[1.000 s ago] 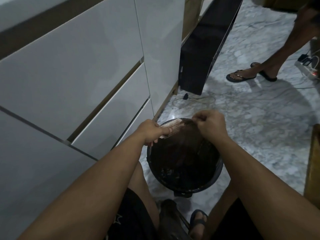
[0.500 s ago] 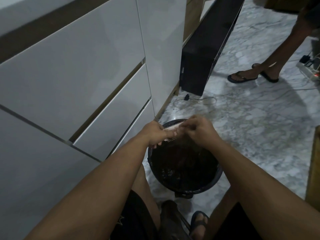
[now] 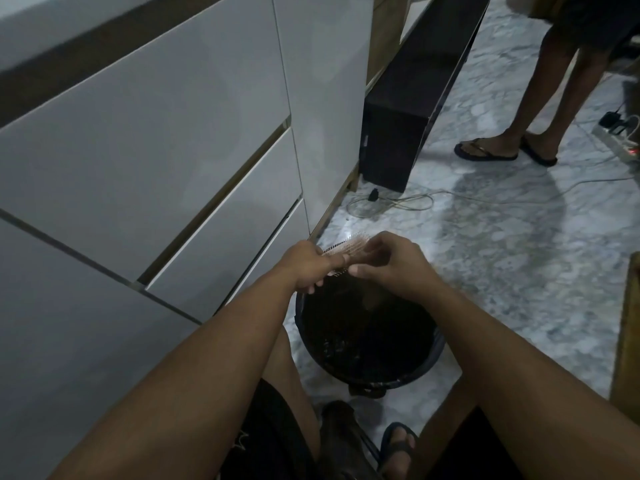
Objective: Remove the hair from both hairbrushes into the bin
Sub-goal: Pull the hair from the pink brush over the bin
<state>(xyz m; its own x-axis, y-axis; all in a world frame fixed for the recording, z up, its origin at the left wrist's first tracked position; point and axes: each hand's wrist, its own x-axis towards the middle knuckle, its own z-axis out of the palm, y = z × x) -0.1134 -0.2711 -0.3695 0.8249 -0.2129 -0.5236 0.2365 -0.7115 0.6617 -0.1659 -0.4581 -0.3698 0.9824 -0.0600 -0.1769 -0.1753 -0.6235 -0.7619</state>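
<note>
My left hand (image 3: 306,268) grips a pale hairbrush (image 3: 346,248) and holds it bristles-up over the far rim of a round black bin (image 3: 439,344) that stands on the floor between my knees. My right hand (image 3: 389,266) is right against the brush, with thumb and fingertips pinched at the bristles. A faint brownish wisp of hair (image 3: 373,299) hangs under that hand, over the dark inside of the bin. What lies inside the bin is too dark to make out.
White drawer fronts (image 3: 166,161) run along the left. A black cabinet (image 3: 398,133) stands beyond, with loose cables (image 3: 398,202) on the marble floor. Another person's sandalled feet (image 3: 498,150) are at the upper right, near a power strip (image 3: 620,140). A dark object (image 3: 341,434) lies between my legs.
My right hand, which had been pulled out to the right of the brush, has come back left onto the bristles. My left hand keeps its hold on the brush over the bin.
</note>
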